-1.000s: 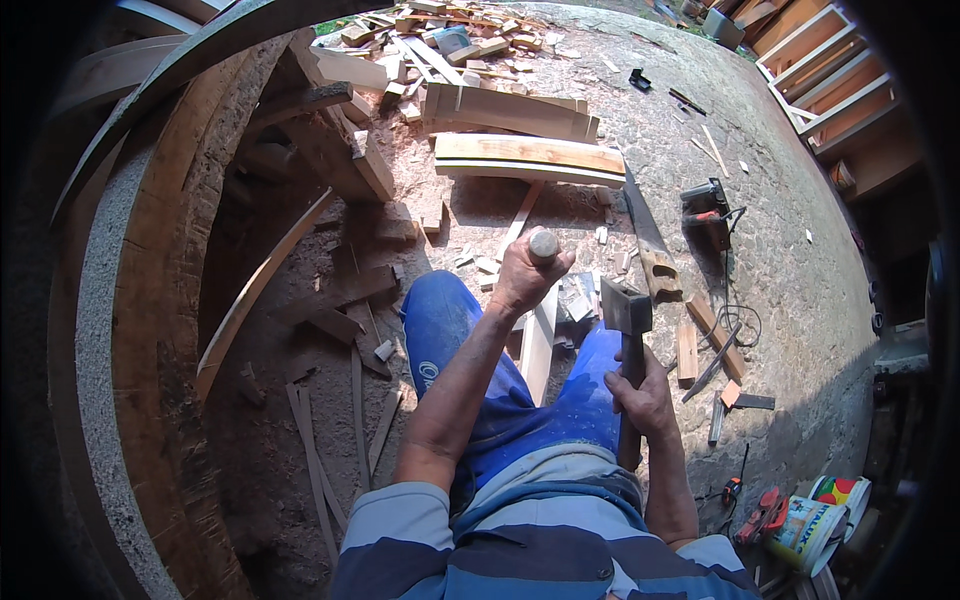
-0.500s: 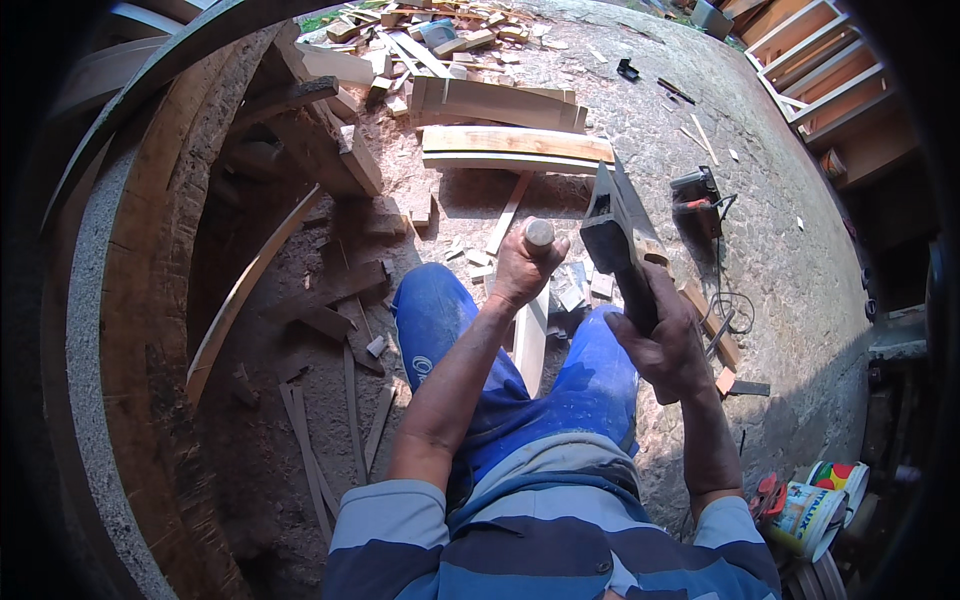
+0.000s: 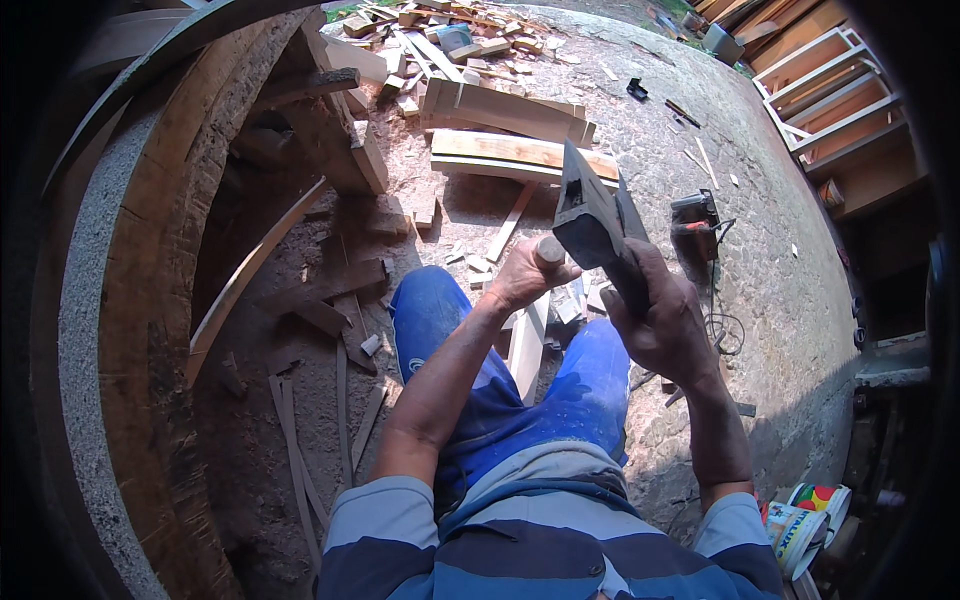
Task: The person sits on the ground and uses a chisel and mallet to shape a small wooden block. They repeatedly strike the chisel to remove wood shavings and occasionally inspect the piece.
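My left hand [image 3: 528, 278] is closed round an upright round wooden tool handle [image 3: 549, 251]; its flat end shows above the fist, and its lower part is hidden. My right hand [image 3: 662, 318] grips a hatchet [image 3: 588, 222] by the haft. The hatchet's dark, blunt back is close to the handle's top, and its blade points away from me. Whether the two touch, I cannot tell. Below my hands, a pale wooden board [image 3: 526, 350] lies between my knees, its far part covered by the left hand and small wood scraps.
A large curved timber frame [image 3: 150, 300] fills the left side. Ahead lie curved wooden pieces [image 3: 520, 155] and a heap of offcuts [image 3: 440, 45]. To the right are a corded power tool [image 3: 695, 225] and paint buckets [image 3: 800, 530]. Thin strips [image 3: 290, 440] lie at the lower left.
The hatchet has swung left and slightly toward me, bringing its back nearer the wooden handle. My left hand is slightly lower and farther right. The whole view has shifted a little.
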Action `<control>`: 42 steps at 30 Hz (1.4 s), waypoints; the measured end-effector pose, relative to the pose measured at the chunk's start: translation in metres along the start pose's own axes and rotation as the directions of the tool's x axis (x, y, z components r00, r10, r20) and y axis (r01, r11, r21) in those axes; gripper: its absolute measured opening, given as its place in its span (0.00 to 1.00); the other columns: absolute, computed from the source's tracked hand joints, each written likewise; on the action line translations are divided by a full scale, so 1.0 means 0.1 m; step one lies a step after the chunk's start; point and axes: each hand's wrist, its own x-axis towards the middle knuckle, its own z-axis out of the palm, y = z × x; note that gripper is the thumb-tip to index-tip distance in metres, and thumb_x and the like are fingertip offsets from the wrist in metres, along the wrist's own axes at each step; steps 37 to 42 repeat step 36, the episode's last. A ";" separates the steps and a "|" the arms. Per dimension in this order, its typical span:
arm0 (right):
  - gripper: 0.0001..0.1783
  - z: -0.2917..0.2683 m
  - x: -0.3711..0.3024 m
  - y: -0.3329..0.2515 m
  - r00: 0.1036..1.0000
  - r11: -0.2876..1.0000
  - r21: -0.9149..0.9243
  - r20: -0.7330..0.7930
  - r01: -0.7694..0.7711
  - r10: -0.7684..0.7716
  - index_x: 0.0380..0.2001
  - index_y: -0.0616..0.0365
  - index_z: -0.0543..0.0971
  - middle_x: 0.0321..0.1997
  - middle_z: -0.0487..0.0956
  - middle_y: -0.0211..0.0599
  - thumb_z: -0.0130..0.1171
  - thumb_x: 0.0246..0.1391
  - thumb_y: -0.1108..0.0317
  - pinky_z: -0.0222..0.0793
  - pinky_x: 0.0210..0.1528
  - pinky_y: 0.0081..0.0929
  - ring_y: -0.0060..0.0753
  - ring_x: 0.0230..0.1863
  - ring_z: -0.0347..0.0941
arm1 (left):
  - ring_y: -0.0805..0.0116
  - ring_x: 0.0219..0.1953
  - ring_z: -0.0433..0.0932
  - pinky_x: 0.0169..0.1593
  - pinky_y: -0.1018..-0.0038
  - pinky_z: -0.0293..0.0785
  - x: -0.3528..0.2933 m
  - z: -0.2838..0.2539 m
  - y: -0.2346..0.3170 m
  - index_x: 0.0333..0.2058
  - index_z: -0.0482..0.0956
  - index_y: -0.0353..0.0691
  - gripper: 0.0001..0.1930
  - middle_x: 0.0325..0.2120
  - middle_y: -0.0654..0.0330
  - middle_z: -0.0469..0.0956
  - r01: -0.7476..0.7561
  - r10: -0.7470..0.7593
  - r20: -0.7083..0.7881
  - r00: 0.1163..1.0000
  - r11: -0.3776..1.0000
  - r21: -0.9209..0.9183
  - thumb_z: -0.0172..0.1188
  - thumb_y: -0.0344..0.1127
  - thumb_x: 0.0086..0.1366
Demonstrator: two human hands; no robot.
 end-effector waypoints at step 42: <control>0.25 0.31 0.01 0.45 0.955 0.920 -0.386 0.242 -0.065 0.169 0.52 0.55 0.65 0.34 0.82 0.59 0.62 0.53 0.72 0.78 0.39 0.57 0.64 0.36 0.82 | 0.49 0.63 0.72 0.68 0.59 0.66 0.02 0.05 -0.26 0.64 0.73 0.46 0.37 0.61 0.50 0.75 -0.136 0.133 0.044 0.990 0.987 0.080 0.72 0.55 0.60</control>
